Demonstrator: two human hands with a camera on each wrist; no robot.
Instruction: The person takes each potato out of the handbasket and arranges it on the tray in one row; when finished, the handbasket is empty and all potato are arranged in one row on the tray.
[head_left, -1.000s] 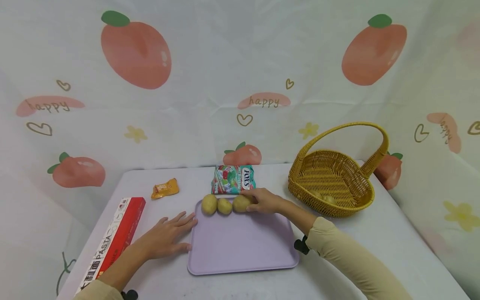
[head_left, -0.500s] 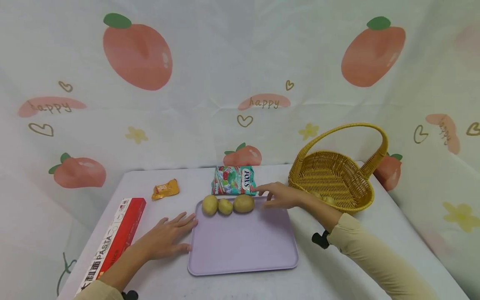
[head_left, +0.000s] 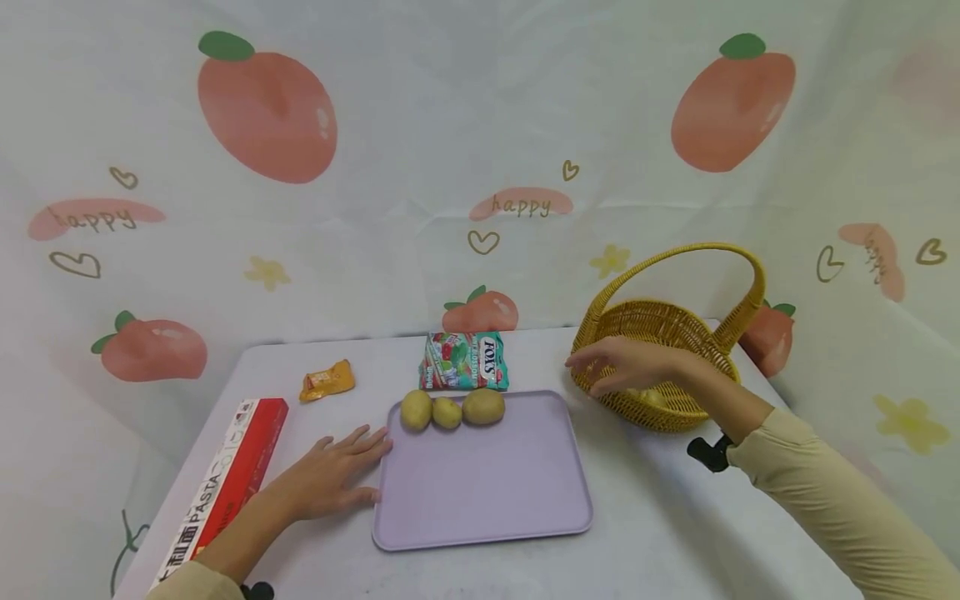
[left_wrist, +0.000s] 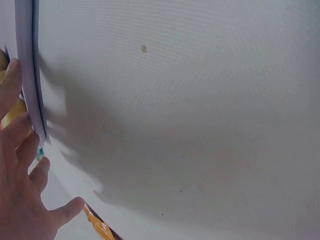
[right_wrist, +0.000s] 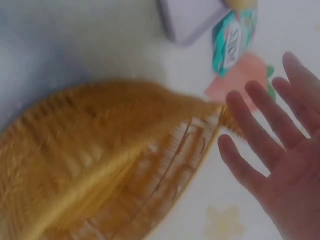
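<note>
Three potatoes (head_left: 447, 412) sit in a row along the back left edge of a lilac tray (head_left: 483, 483). My left hand (head_left: 333, 475) rests at the tray's left edge, its fingers spread and holding nothing. Over the front left rim of a wicker basket (head_left: 660, 321), my right hand (head_left: 637, 364) hovers with relaxed fingers and nothing in them. Inside the basket some potatoes (head_left: 651, 397) show, partly covered by the right hand and forearm. The right wrist view has the basket (right_wrist: 100, 155) blurred, with the spread right hand (right_wrist: 285, 155) beside it.
Behind the tray lies a teal FOX'S candy bag (head_left: 465, 361). An orange snack packet (head_left: 327, 381) is at the back left. A red and white pasta box (head_left: 228, 483) lies along the table's left side. A printed cloth hangs behind the table.
My right hand has let go of the rightmost potato on the tray and moved right to the basket. The left hand has stayed at the tray's edge.
</note>
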